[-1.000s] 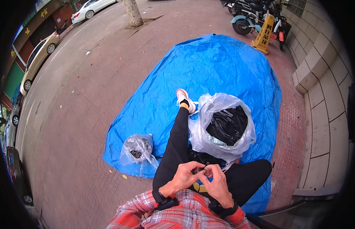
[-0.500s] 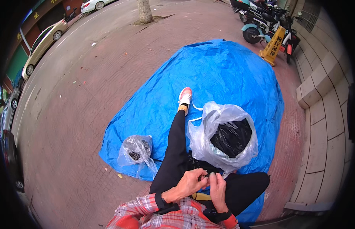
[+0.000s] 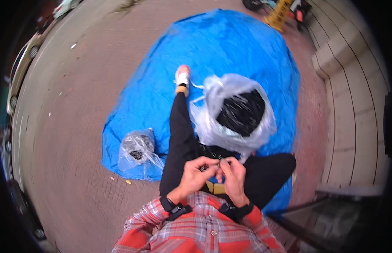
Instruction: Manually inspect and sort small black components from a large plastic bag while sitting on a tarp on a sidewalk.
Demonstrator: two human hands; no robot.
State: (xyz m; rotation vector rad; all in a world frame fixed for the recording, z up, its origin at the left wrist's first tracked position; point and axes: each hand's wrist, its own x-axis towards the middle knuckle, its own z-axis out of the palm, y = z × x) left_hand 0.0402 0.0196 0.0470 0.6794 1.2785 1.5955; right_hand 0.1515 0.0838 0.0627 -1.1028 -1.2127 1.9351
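Note:
Fingertips of my left hand [image 3: 196, 175] and my right hand [image 3: 234, 177] meet in a pinch above my lap. Something small and dark shows between them, too small to name. Just beyond the hands is a large clear plastic bag [image 3: 200, 126], its mouth open, full of black glossy strip-like pieces [image 3: 242, 113]. More black pieces [image 3: 212, 151] lie between my legs, partly hidden by that bag. A smaller clear bag [image 3: 129, 145] with small dark bits inside stands to the left of my outstretched leg.
I sit with both bags on a blue tarp [image 3: 221, 46] spread over reddish paving [image 3: 78, 126]. A tiled wall [image 3: 351, 126] runs along the right. At the far right stand a yellow sign [image 3: 279, 16] and a parked scooter [image 3: 253, 4]. Cars [image 3: 19, 80] line the road at left.
The view has tilted downward, so the tarp and bags sit higher in the picture. Both hands stay together at the fingertips, with more of each hand showing.

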